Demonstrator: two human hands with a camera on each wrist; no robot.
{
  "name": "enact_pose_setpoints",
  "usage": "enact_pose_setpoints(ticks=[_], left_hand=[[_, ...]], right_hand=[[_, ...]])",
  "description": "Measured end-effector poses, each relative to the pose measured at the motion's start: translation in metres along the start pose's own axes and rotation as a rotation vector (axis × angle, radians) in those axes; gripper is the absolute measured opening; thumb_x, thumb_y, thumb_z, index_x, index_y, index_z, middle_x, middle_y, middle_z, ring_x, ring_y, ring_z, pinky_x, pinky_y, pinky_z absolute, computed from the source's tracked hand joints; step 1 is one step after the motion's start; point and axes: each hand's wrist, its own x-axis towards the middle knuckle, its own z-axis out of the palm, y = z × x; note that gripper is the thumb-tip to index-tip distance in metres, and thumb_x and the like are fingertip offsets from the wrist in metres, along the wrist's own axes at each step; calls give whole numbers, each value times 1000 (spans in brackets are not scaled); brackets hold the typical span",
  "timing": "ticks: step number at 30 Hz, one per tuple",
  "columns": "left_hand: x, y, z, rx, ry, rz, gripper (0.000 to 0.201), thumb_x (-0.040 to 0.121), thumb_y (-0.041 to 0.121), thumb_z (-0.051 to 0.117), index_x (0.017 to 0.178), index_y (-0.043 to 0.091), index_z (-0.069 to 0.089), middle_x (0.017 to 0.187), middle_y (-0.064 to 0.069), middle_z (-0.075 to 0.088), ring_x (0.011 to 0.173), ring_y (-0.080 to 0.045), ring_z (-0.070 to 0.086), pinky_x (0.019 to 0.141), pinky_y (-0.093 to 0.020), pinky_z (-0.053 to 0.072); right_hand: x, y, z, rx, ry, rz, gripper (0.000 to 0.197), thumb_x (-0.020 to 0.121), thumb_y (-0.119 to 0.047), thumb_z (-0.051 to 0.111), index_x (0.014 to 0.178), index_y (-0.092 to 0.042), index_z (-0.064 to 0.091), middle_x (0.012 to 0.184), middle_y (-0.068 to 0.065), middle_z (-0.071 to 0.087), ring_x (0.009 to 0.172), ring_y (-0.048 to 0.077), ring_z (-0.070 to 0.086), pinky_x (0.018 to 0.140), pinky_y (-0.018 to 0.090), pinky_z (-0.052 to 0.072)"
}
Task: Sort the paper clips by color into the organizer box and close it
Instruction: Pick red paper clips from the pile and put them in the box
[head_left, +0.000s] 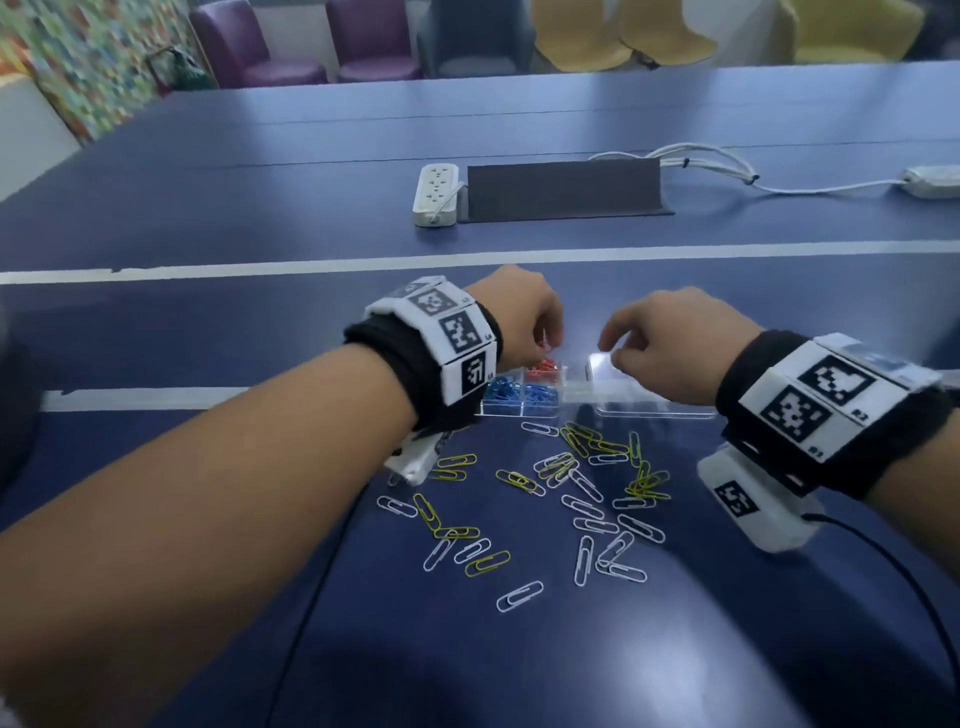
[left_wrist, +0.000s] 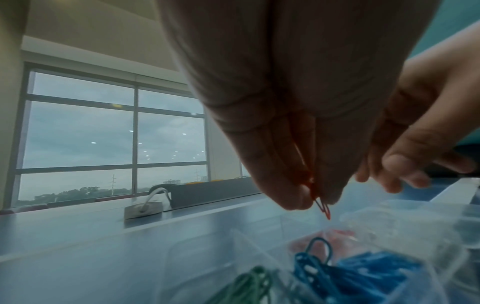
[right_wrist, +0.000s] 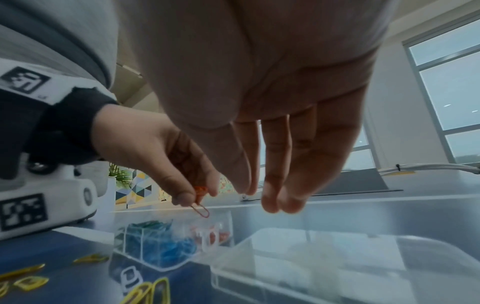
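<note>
My left hand (head_left: 524, 317) hangs over the clear organizer box (head_left: 566, 387), its fingertips pinching a small bunch of red paper clips (left_wrist: 320, 202) just above the compartment that already has red clips (head_left: 543, 370) in it, at the far side of the box. In front of that one, two near compartments are full of blue clips (head_left: 519, 396), and from my left wrist I can see green clips (left_wrist: 249, 286) in another compartment beside the blue. My right hand (head_left: 675, 345) hovers to the right of it over the box's open lid (right_wrist: 324, 259), which lies flat on the blue desk (head_left: 260, 338); its fingers hang loose and nearly straight, holding nothing. The lid is clear and I cannot make out anything resting in it. On the desk in front of the box, yellow clips (head_left: 522, 480) and white clips (head_left: 519, 596) lie scattered and mixed together, not yet sorted. Farther back sits a white power strip (head_left: 436, 193) beside a dark cable flap (head_left: 563, 189).
</note>
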Motion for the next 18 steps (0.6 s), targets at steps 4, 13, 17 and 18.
enact_pose_setpoints(ticks=[4,13,17,18], left_hand=[[14,6,12,71,-33,-55,23,78,11,64,100,16,72,102,-8,71,92,-25,67,85,-30,53],[3,4,10,42,16,-25,28,81,7,57,103,18,71,95,-2,72,87,-19,65,82,-28,52],[-14,-3,5,34,36,-1,23,82,12,60,101,19,71,90,0,74,76,-12,57,79,-23,48],[-19,-5,4,39,35,0,20,83,15,61,99,19,72,86,1,73,74,-11,55,76,-21,45]], right_hand=[[-11,8,6,18,-35,5,23,86,-23,52,100,-28,69,103,3,70,97,28,62,86,34,51],[-19,-10,16,-47,-136,-148,21,78,-19,56,85,-28,73,91,3,72,87,30,66,79,40,56],[-19,-24,23,-125,-145,-220,23,85,-21,52,92,-25,73,90,5,70,86,30,63,54,20,39],[-18,-28,27,-149,-139,-234,22,85,-22,50,90,-22,72,85,8,66,80,32,61,57,22,39]])
